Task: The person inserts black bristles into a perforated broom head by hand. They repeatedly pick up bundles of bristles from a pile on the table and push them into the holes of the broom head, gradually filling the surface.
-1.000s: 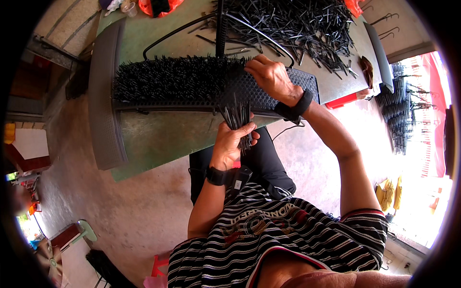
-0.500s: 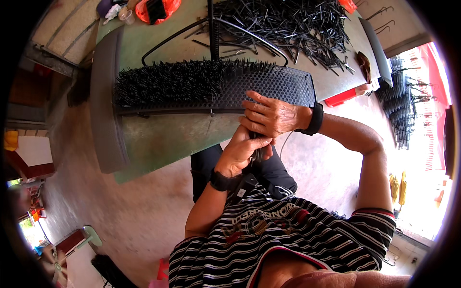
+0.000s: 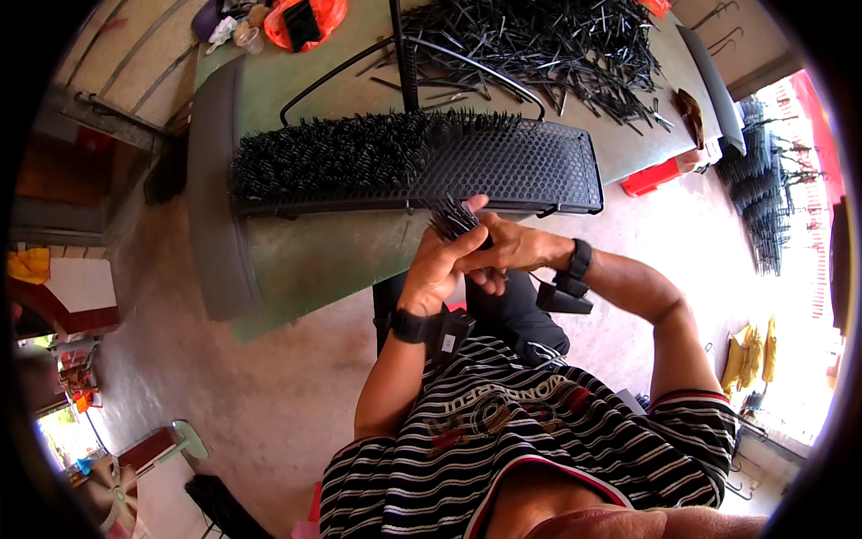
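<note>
My left hand (image 3: 437,267) is closed around a bundle of thin black plastic strips (image 3: 453,217), its thumb laid across them and their loose ends fanned out at the top. Against the bundle's right side my right hand (image 3: 514,244) presses with bent fingers, partly hidden behind the left thumb. Both hands are just in front of a long black perforated panel (image 3: 530,162) at the table's edge. Dense black bristles (image 3: 323,160) cover the panel's left part, while bare holes show on its right.
Behind the panel rises a black rod frame (image 3: 404,67). A large heap of black strips (image 3: 539,58) lies across the green table (image 3: 305,260). An orange-red bag (image 3: 325,20) sits at the far left. Below the right edge stands a red container (image 3: 648,178); a fan (image 3: 112,494) is at lower left.
My right hand has turned and moved down from over the top of the left hand to its right side. The strip bundle's fanned ends now show above my fingers.
</note>
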Action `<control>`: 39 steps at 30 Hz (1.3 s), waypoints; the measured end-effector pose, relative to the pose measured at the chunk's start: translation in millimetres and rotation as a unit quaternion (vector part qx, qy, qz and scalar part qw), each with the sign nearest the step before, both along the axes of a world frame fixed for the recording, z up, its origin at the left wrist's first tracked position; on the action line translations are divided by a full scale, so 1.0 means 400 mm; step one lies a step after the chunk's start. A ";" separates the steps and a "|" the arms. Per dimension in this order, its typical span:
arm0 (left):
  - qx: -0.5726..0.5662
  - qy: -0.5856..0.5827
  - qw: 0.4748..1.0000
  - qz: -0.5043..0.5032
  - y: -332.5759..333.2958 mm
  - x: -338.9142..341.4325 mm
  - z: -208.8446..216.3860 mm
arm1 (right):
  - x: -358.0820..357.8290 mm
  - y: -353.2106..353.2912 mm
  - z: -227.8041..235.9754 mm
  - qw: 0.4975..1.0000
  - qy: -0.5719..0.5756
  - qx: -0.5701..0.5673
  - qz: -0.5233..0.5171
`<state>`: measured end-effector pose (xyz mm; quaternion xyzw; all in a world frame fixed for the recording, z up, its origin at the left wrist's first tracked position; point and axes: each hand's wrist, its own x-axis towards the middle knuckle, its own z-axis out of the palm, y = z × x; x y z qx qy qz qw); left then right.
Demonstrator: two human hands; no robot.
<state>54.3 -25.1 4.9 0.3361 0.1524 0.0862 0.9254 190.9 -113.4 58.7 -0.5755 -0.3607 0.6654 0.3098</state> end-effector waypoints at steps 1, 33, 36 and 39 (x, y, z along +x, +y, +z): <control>-0.023 0.011 1.000 0.012 -0.009 0.011 0.003 | -0.017 0.004 -0.012 0.999 0.043 0.006 -0.025; -0.032 0.142 0.979 0.140 -0.001 0.010 0.031 | 0.074 0.077 -0.011 0.947 -0.145 0.142 -0.247; -0.027 0.159 0.973 0.166 -0.003 0.015 0.014 | 0.073 0.083 -0.020 0.922 -0.057 0.167 -0.344; -0.023 0.165 0.965 0.201 -0.005 0.015 0.006 | 0.096 0.102 -0.007 0.880 -0.147 0.257 -0.370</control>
